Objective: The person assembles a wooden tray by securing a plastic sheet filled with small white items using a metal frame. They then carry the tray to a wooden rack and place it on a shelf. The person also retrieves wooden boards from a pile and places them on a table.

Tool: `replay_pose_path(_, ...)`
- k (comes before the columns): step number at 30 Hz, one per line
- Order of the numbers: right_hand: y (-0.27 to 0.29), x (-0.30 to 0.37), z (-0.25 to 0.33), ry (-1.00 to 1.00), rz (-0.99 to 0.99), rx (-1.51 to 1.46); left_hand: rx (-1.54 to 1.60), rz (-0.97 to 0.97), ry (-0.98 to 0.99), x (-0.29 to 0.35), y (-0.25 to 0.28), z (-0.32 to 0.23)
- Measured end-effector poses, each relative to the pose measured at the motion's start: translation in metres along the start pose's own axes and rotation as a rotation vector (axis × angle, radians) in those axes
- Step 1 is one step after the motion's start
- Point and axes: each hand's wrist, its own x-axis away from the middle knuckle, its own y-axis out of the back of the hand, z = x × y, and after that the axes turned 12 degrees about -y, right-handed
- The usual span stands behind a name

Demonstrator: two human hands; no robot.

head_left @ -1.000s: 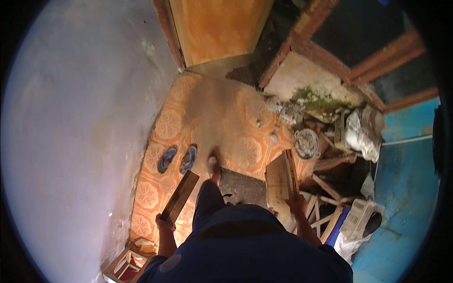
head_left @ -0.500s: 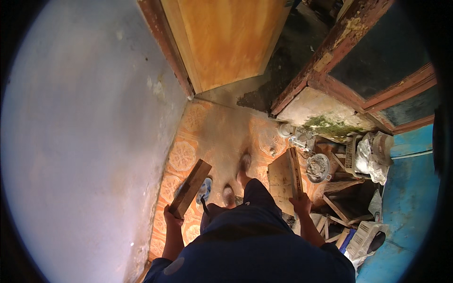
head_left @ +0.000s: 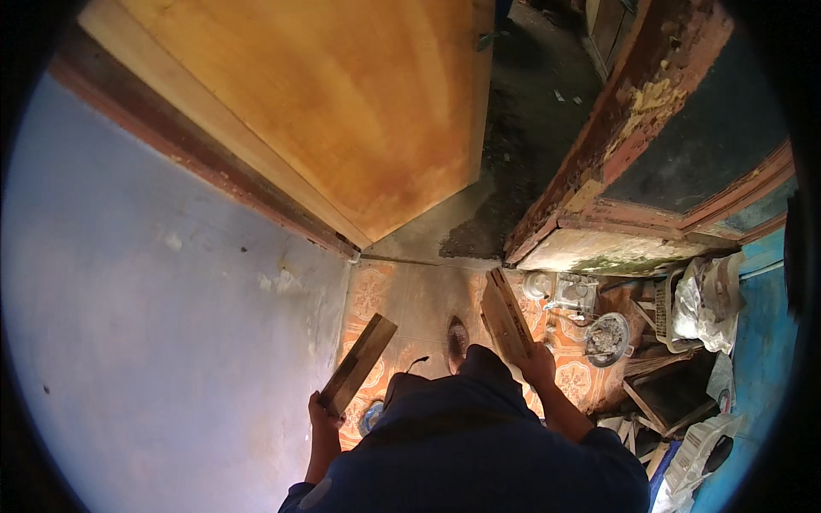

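Note:
My left hand (head_left: 325, 412) is closed around the near end of a brown wooden plank (head_left: 359, 363), which slants forward and to the right beside the pale wall. On the other side of my body, my right hand (head_left: 537, 366) grips the near end of a wooden board (head_left: 508, 318) with a thick edge and a flat face turned to the left. The two wooden pieces are apart, and their far ends point forward. My dark clothing hides whatever lies between my forearms.
Ahead, an orange-brown wooden door (head_left: 342, 103) stands open beside a doorway with a dark floor (head_left: 534, 111). A worn red frame (head_left: 590, 162) borders it on the right. A metal basin (head_left: 607, 339), a basket (head_left: 671, 312) and scrap wood (head_left: 650, 402) crowd the right side.
I have stepped forward, so the door and doorway look nearer. Both wooden pieces stay in my hands. The right board has swung and tilted more to the left.

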Motion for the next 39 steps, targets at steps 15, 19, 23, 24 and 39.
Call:
replay_pose_path(15, 0.071, -0.096, 0.190, -0.108, -0.145, -0.149, -0.024, 0.439, 0.112, -0.109, -0.281, -0.108)
replay_pose_path(19, 0.087, -0.121, 0.241, -0.232, -0.224, -0.173, -0.177, 0.530, 0.009, -0.123, -0.376, -0.125)
replay_pose_path(23, 0.107, -0.143, 0.278, -0.240, -0.347, -0.210, -0.236, 0.641, 0.001, -0.124, -0.458, -0.133)
replay_pose_path(24, 0.114, -0.148, 0.287, -0.201, -0.381, -0.268, -0.218, 0.735, 0.015, -0.131, -0.475, -0.134)
replay_pose_path(39, 0.219, -0.228, 0.386, -0.149, -0.668, -0.657, -0.528, 0.958, 0.317, -0.109, -0.720, -0.116)
